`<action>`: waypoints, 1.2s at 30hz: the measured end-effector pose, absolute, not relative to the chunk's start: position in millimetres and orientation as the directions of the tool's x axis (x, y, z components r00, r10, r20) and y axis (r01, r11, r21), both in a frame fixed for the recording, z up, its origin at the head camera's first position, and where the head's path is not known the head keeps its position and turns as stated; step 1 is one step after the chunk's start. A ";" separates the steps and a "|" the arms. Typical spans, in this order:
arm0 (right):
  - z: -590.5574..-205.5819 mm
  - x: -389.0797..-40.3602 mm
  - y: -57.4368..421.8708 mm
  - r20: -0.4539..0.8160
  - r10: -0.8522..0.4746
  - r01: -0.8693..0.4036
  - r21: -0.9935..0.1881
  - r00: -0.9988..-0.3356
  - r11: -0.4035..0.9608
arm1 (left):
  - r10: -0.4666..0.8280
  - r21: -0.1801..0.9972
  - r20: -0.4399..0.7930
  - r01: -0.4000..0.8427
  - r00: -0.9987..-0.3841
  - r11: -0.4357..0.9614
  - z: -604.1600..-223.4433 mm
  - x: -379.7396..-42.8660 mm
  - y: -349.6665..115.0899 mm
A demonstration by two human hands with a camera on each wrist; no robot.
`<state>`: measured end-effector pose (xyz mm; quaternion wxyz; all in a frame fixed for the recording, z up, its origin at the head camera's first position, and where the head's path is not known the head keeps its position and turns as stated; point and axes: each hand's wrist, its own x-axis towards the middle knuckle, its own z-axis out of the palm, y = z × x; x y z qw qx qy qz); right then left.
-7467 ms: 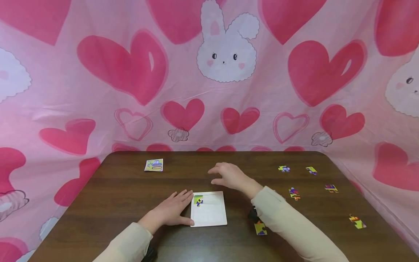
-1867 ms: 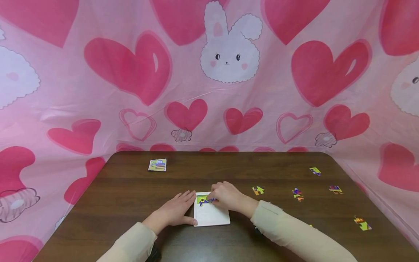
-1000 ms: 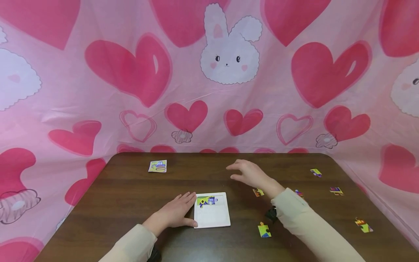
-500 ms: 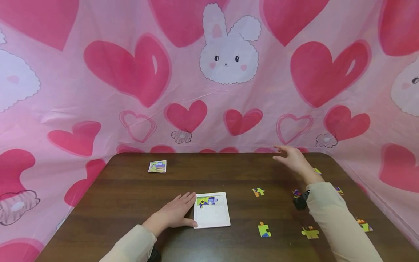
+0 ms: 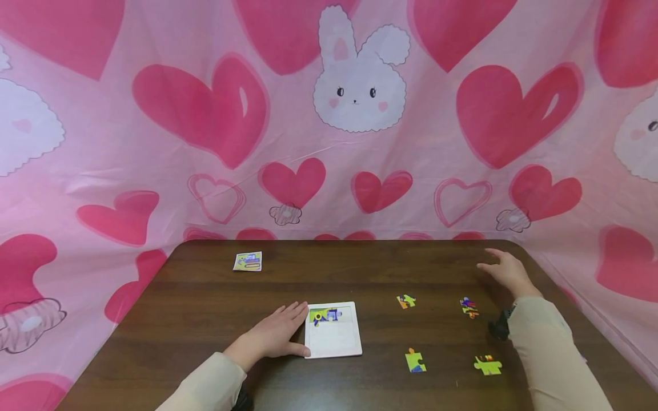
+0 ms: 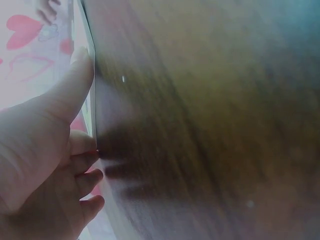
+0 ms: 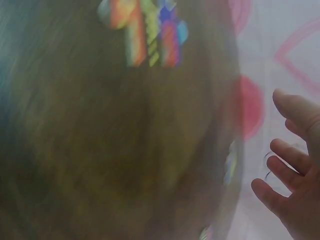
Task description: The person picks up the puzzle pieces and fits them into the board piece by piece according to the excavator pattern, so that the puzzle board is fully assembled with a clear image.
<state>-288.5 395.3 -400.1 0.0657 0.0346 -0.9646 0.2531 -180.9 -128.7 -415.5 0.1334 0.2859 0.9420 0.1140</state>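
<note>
Now the right hand [image 5: 508, 273] is hovering empty, fingers parted, a piece [image 5: 469, 308] lying bodyward and leftward. Left hand [image 5: 272, 333], fingers straight, is touching the tray [image 5: 333, 342].

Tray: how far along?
Done: apparently two pieces sit along the far edge of the tray.
In hand: left hand rests against its left edge; right hand, apparently empty, is over the far right of the table.
Remaining: most of the tray is bare; at least four loose pieces lie out, maybe more behind the right sleeve.
</note>
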 end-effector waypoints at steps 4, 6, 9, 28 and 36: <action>-410.4 -284.6 406.4 0.121 -0.032 -0.083 -0.442 -0.992 0.893 | 0.565 0.292 -0.194 0.502 -0.802 0.814 -413.7 -180.7 -128.5; -414.8 -283.1 410.5 0.122 -0.038 -0.086 -0.417 -0.992 0.905 | 0.565 0.297 -0.197 0.500 -0.801 0.813 -413.0 -180.4 -128.2; -418.1 -281.4 414.1 0.119 -0.053 -0.094 -0.378 -0.991 0.921 | 0.564 0.299 -0.198 0.499 -0.801 0.813 -413.5 -180.1 -128.0; -419.7 -282.2 411.6 0.131 -0.118 -0.152 -0.298 -0.984 0.942 | 0.556 0.280 -0.203 0.497 -0.806 0.821 -417.1 -181.3 -129.5; -420.1 -281.0 409.9 0.130 -0.123 -0.156 -0.295 -0.984 0.943 | 0.561 0.283 -0.195 0.502 -0.804 0.818 -416.0 -180.7 -129.3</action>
